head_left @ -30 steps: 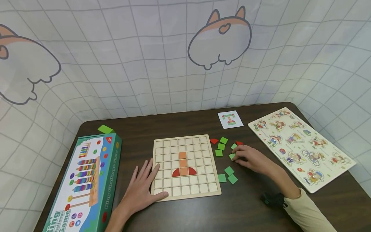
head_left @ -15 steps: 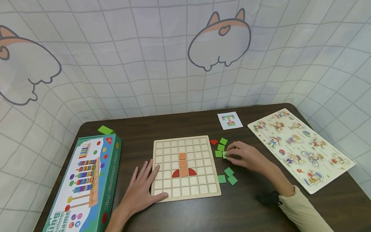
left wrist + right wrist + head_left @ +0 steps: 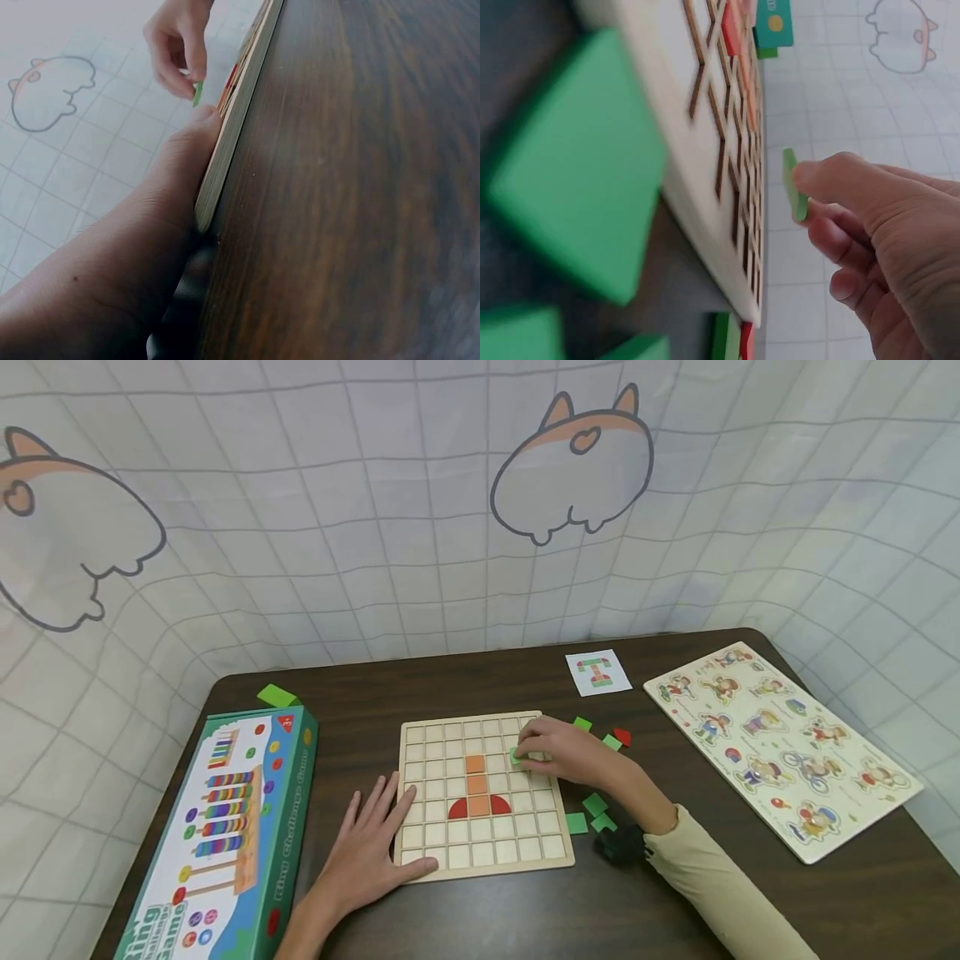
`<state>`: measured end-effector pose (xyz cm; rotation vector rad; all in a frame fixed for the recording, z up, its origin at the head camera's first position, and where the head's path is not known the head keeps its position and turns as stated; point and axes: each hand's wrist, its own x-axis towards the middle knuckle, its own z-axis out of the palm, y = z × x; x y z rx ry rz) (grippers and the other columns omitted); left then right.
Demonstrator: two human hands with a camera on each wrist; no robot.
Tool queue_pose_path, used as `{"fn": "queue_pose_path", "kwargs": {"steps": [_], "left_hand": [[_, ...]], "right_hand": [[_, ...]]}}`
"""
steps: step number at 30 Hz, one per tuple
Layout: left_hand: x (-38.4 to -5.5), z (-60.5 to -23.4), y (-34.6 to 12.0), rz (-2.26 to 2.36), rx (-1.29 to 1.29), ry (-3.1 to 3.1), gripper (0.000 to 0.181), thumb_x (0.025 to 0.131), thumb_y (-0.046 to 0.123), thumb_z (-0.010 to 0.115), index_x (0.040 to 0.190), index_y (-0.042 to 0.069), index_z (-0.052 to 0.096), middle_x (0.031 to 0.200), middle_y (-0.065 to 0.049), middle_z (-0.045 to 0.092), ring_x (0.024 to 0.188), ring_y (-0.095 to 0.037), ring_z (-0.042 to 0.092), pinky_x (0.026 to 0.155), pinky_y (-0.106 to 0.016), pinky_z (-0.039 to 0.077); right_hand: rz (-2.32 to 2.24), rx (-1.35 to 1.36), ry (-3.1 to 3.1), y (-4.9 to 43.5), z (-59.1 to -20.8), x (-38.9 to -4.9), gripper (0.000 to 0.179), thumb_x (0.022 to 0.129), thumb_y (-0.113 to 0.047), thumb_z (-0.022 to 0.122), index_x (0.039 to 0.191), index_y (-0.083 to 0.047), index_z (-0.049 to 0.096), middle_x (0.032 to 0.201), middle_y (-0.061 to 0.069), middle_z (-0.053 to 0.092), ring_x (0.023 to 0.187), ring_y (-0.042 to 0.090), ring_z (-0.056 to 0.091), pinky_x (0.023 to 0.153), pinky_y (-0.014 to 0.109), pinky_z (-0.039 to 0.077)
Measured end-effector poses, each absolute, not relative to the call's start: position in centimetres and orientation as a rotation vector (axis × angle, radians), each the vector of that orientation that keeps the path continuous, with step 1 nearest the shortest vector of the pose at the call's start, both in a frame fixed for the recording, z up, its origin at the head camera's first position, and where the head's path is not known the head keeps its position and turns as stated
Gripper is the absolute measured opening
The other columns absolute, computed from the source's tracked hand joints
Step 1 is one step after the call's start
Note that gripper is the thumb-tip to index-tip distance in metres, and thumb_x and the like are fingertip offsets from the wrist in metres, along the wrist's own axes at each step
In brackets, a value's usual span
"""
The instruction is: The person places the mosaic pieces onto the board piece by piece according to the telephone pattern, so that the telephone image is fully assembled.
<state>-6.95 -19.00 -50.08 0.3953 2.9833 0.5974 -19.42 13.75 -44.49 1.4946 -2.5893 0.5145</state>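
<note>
Grid-patterned cloth [image 3: 337, 527] rises behind the dark bench [image 3: 465, 922] that bears the wooden board [image 3: 480, 856]. On the board's left edge I rest my left hand [image 3: 367, 837], fingers spread; over the board's right half, my right hand [image 3: 561, 750] pinches a green tile [image 3: 793, 189].

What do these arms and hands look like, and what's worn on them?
They are a person's, with no gloves or rings visible. The right hand emerges from a pale cream sleeve, with a small black object beside the wrist, too blurred to identify. Behind the left hand, the visible forearm is bare.
</note>
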Motion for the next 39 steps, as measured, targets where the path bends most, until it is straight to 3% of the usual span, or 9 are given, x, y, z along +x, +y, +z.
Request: {"fn": "queue_pose_path", "kwargs": {"steps": [39], "left_hand": [[-7.0,-50.1,-18.9,0.571,0.384,2.99,0.105,0.073,0.083,0.053,0.155,0.026,0.023,0.165,-0.003,0.012,0.153,-0.029,0.01,0.12,-0.06,0.007]], "right_hand": [[0.537,1.49,-2.742,12.5,-45.1,-19.6,0.01,0.088,-0.012,0.07,0.096,-0.008,0.075,0.097,0.005,0.063,0.086,0.015,0.055,0.075,0.026,0.052]]}}
